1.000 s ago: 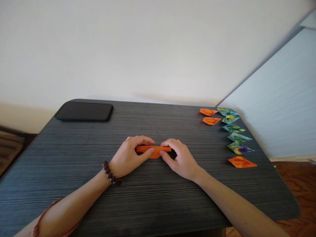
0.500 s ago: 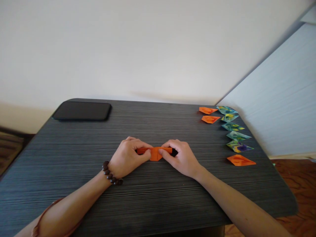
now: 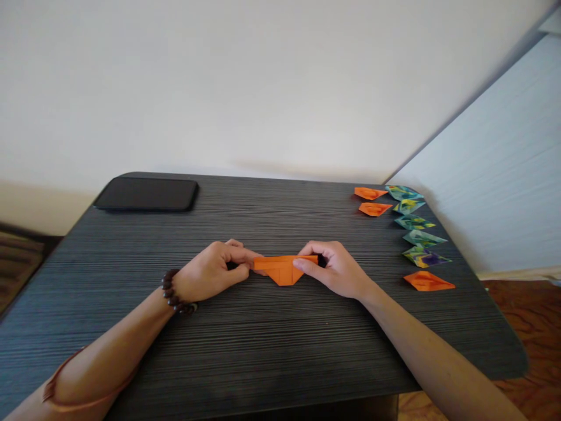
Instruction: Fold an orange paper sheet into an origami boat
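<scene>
A strip of folded orange paper [image 3: 283, 272] is between my two hands over the middle of the table, its long edge on top and a blunt, tapering flap below. My right hand [image 3: 335, 270] grips its right part, thumb in front and fingers behind. At the paper's left end, my left hand [image 3: 213, 272] has its index finger and thumb closed together, fingertips partly behind the paper. Dark beads circle the left wrist.
A black phone [image 3: 146, 194] lies at the table's back left. On the right are orange folded paper boats [image 3: 374, 209] and a column of several patterned boats [image 3: 423, 238], with another orange boat [image 3: 428, 281] nearer me. A wall [image 3: 263, 88] borders the dark table [image 3: 263, 351].
My left hand has slid left from the paper's middle to its left end, uncovering more of the folded front. The right hand and paper have shifted slightly right.
</scene>
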`<state>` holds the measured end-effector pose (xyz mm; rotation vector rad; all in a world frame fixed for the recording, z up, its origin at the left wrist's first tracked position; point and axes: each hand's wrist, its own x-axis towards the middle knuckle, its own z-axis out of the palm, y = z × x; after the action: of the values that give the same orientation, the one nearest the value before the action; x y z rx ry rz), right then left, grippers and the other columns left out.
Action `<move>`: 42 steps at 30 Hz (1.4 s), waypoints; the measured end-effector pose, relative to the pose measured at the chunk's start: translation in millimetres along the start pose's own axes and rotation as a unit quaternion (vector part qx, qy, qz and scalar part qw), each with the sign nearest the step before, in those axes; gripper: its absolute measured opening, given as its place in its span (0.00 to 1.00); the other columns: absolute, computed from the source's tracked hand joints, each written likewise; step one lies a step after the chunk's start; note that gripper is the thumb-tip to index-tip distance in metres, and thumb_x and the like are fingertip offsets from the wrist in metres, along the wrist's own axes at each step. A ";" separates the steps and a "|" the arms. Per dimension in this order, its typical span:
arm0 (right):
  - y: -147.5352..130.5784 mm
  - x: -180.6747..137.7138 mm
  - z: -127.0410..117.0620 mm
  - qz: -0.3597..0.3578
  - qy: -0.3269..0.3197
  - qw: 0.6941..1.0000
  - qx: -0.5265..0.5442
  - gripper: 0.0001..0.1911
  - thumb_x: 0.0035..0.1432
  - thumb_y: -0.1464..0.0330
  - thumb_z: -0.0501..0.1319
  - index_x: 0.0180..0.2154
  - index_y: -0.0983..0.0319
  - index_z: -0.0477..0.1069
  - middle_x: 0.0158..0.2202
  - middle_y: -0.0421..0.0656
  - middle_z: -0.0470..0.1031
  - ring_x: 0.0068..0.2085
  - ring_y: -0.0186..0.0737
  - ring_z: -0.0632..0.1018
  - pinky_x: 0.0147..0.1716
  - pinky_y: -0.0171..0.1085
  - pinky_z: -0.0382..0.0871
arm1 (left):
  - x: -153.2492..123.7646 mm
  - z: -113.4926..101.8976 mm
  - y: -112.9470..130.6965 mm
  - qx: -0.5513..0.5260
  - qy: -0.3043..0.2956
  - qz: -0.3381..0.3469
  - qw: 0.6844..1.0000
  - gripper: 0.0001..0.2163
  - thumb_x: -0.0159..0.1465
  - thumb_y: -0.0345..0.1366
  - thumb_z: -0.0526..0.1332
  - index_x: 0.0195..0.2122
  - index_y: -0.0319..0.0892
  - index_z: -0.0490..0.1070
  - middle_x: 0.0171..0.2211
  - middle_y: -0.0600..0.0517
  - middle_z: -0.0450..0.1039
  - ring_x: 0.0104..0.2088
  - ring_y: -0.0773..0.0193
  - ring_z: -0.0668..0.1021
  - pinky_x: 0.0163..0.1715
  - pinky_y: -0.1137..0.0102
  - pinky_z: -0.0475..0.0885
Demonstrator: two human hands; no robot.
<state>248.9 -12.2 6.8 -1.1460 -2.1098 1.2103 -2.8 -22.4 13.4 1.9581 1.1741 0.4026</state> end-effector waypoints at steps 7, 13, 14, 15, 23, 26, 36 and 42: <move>-5.0 0.7 12.9 -0.022 0.043 0.996 -0.070 0.08 0.56 0.65 0.58 0.30 0.61 0.73 0.26 0.38 0.75 0.27 0.33 0.72 0.31 0.34 0.62 | 3.7 8.3 6.9 0.007 0.045 0.000 0.999 0.13 0.59 0.36 0.54 0.42 0.47 0.75 0.38 0.54 0.78 0.38 0.60 0.76 0.43 0.65 0.68; -4.5 3.0 18.2 -0.029 0.047 0.992 -0.110 0.08 0.57 0.68 0.56 0.33 0.60 0.74 0.30 0.39 0.78 0.29 0.34 0.74 0.35 0.37 0.63 | 8.3 21.7 9.9 0.060 0.105 -0.039 0.992 0.10 0.58 0.40 0.57 0.35 0.48 0.77 0.28 0.56 0.77 0.32 0.63 0.75 0.37 0.68 0.69; -3.2 3.1 16.4 -0.033 0.036 0.993 -0.112 0.08 0.58 0.69 0.56 0.34 0.60 0.74 0.31 0.39 0.78 0.30 0.35 0.74 0.36 0.37 0.63 | 7.9 20.7 9.4 0.057 0.101 -0.046 0.992 0.10 0.57 0.39 0.57 0.35 0.48 0.77 0.28 0.56 0.77 0.32 0.63 0.75 0.36 0.69 0.69; -1.8 3.3 14.1 -0.037 0.025 0.993 -0.110 0.09 0.58 0.69 0.55 0.36 0.60 0.75 0.32 0.39 0.78 0.31 0.35 0.75 0.36 0.37 0.63 | 7.4 19.3 8.7 0.052 0.097 -0.049 0.993 0.10 0.57 0.38 0.57 0.35 0.48 0.77 0.28 0.56 0.78 0.32 0.63 0.75 0.35 0.69 0.70; 4.3 0.7 -2.0 -0.040 -0.056 0.997 -0.043 0.15 0.58 0.72 0.53 0.44 0.59 0.73 0.30 0.39 0.78 0.29 0.33 0.76 0.31 0.32 0.66 | 6.4 13.3 2.8 0.018 0.077 -0.035 0.996 0.11 0.56 0.35 0.55 0.35 0.48 0.78 0.30 0.56 0.78 0.33 0.63 0.76 0.37 0.68 0.70; 5.6 -0.7 -5.4 -0.031 -0.082 0.996 -0.015 0.17 0.57 0.73 0.52 0.47 0.59 0.72 0.30 0.39 0.78 0.31 0.34 0.77 0.32 0.32 0.67 | 6.4 12.9 2.7 0.007 0.069 -0.035 0.997 0.11 0.57 0.35 0.56 0.35 0.48 0.77 0.30 0.56 0.78 0.33 0.63 0.77 0.39 0.68 0.71; -0.1 -0.4 0.8 -0.054 -0.013 0.998 -0.032 0.11 0.58 0.67 0.57 0.42 0.59 0.73 0.39 0.40 0.78 0.36 0.35 0.77 0.35 0.32 0.67 | 5.2 11.9 3.2 -0.076 0.079 -0.059 0.992 0.11 0.58 0.42 0.59 0.38 0.44 0.75 0.35 0.54 0.79 0.33 0.64 0.79 0.36 0.72 0.72; 2.9 -0.9 10.1 -0.084 0.088 0.989 -0.079 0.09 0.60 0.66 0.56 0.39 0.58 0.74 0.36 0.39 0.78 0.32 0.34 0.76 0.34 0.34 0.67 | 3.6 14.7 2.9 -0.031 0.159 -0.001 0.987 0.10 0.59 0.41 0.60 0.36 0.45 0.76 0.35 0.53 0.78 0.34 0.64 0.78 0.37 0.71 0.72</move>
<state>243.5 -17.0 -0.9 -1.0730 -2.1470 0.8471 9.8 -27.0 5.9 1.8840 1.3418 0.7638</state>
